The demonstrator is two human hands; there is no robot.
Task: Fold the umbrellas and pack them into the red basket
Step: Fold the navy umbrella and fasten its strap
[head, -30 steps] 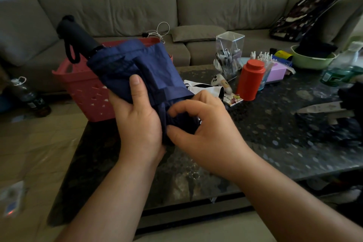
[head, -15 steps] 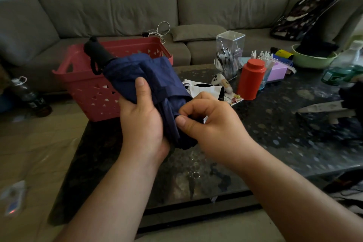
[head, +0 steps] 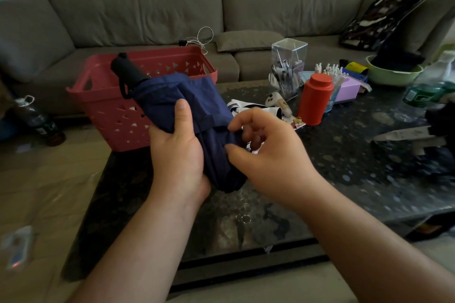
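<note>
A navy blue folding umbrella (head: 172, 96) with a black handle (head: 125, 69) is held above the table's near left corner, its handle pointing up and left over the red basket (head: 105, 106). My left hand (head: 177, 152) grips the bunched canopy around its middle, thumb on top. At the lower part of the canopy, my right hand (head: 266, 152) pinches a fold of navy fabric between thumb and curled fingers. The basket stands on the table's far left corner, and what I see of its inside holds nothing. The umbrella's lower tip is hidden by the fabric.
The dark speckled table (head: 344, 167) carries a red canister (head: 314, 99), a clear pen holder (head: 289, 64), a green bowl (head: 391, 74) and a plastic bottle (head: 433, 81). A grey sofa (head: 147, 15) runs behind, with a patterned cloth thing (head: 384, 15) on it. A dark bottle (head: 41, 123) stands on the floor at left.
The umbrella has come down and its handle has swung lower, in front of the basket. My right hand's fingers have shifted along the lower canopy. My left hand keeps its grip.
</note>
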